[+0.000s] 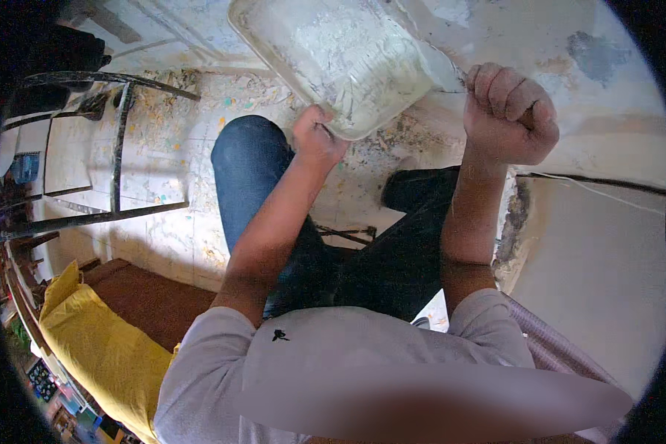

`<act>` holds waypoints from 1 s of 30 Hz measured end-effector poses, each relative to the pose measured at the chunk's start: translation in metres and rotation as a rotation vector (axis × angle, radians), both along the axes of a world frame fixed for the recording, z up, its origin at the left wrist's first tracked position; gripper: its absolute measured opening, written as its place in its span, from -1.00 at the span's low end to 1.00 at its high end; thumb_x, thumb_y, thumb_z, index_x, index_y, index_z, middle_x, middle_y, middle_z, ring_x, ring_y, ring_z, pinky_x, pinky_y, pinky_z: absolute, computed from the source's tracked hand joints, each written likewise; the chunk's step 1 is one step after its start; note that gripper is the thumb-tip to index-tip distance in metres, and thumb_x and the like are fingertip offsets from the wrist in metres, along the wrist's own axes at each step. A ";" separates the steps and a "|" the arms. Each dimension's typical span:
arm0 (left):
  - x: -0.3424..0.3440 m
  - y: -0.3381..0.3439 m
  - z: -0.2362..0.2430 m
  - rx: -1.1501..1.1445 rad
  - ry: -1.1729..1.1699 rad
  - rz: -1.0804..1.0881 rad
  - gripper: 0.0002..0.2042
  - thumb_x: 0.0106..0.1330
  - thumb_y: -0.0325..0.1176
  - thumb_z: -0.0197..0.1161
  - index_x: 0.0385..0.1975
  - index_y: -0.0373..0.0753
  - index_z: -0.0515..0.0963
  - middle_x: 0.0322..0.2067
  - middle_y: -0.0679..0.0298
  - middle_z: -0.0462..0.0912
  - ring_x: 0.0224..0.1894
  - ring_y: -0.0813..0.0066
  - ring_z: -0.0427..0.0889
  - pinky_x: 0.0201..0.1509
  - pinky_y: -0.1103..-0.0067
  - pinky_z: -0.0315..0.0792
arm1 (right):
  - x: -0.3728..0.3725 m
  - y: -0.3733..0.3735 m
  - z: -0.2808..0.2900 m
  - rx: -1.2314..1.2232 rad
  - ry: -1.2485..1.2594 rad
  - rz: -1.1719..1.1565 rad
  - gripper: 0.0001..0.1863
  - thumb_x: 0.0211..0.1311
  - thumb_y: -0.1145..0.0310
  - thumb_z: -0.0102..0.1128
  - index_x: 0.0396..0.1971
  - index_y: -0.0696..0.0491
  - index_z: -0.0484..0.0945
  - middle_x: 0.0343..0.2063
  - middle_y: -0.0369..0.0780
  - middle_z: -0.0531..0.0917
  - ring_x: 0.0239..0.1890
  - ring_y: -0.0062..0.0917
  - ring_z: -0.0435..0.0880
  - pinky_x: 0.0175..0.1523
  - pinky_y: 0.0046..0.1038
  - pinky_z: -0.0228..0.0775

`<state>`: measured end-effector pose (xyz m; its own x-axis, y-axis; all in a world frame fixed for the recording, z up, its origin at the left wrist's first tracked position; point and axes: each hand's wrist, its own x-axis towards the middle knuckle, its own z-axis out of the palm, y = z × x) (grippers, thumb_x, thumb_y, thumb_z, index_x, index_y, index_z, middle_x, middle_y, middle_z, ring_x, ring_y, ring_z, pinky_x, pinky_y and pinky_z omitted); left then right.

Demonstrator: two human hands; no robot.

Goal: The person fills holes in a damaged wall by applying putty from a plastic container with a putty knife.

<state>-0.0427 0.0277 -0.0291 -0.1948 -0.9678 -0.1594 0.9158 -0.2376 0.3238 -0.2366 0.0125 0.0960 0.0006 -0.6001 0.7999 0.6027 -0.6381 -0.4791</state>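
My left hand (318, 140) is closed round the near edge of a shallow, round-cornered tray (270, 52), its thumb over the rim. White, wet-looking filler (362, 63) is smeared across the tray's inside, with ridges towards the right. To the right of the tray, my right hand (509, 115) is a tight fist with whitish dust on the knuckles. From its left side a pale, wedge-shaped putty knife blade (441, 72) reaches to the tray's edge. The fist hides the handle.
A patchy, plastered wall (529, 41) rises ahead. Debris and paint spots litter the tiled floor (192, 159) around my bent knees. A dark metal frame (118, 148) stands at left, with a yellow sack (100, 344) and a brown mat (144, 296) nearer. At right is a grey panel (592, 259).
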 end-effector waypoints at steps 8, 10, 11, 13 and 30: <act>-0.008 0.004 -0.006 -0.009 -0.053 -0.046 -0.35 -0.14 -0.37 -0.06 0.12 -0.38 0.29 0.05 0.02 0.44 0.12 -0.01 0.44 0.26 0.12 0.29 | 0.001 -0.008 0.000 -0.080 0.207 -0.142 -0.61 0.23 0.24 -0.11 -0.76 0.10 0.21 -0.76 -0.25 0.22 -0.67 -0.47 0.12 -0.49 -0.35 -0.05; -0.008 0.004 -0.014 0.012 -0.053 -0.038 -0.33 -0.14 -0.38 -0.08 0.14 -0.39 0.27 0.06 0.02 0.43 0.12 -0.01 0.44 0.26 0.12 0.30 | 0.007 -0.013 0.001 -0.116 0.295 -0.265 -0.54 0.23 0.22 0.00 -0.79 0.16 0.23 -0.78 -0.24 0.24 -0.71 -0.45 0.14 -0.52 -0.34 -0.03; -0.006 0.004 -0.021 -0.006 -0.013 -0.044 -0.44 -0.11 -0.37 0.02 0.03 -0.37 0.35 -0.03 0.03 0.49 0.06 0.04 0.49 0.21 0.16 0.34 | 0.012 -0.015 0.000 -0.117 0.299 -0.260 -0.54 0.23 0.22 0.00 -0.79 0.16 0.23 -0.78 -0.24 0.24 -0.71 -0.45 0.14 -0.52 -0.34 -0.03; -0.006 0.006 -0.022 -0.021 0.033 -0.045 -0.54 -0.07 -0.37 0.12 -0.08 -0.36 0.43 -0.13 0.04 0.55 0.00 0.08 0.54 0.16 0.20 0.38 | 0.020 -0.017 -0.004 -0.131 0.350 -0.314 -0.51 0.19 0.21 0.12 -0.80 0.20 0.25 -0.81 -0.24 0.23 -0.73 -0.43 0.19 -0.55 -0.35 -0.01; -0.009 0.007 -0.024 -0.868 -1.231 0.679 -0.76 -0.25 -0.68 0.29 -0.61 -0.26 0.40 -0.22 -0.02 0.49 -0.12 -0.06 0.50 0.05 0.33 0.35 | 0.034 -0.027 -0.016 -0.130 0.356 -0.380 -0.63 0.12 0.39 0.07 -0.79 0.20 0.23 -0.80 -0.22 0.25 -0.73 -0.46 0.18 -0.56 -0.34 0.04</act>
<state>-0.0512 0.0347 -0.0532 0.1000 -0.6955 0.7115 -0.1203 0.7014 0.7026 -0.2029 -0.0146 0.0799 0.0874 -0.5069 0.8575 0.1324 -0.8473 -0.5144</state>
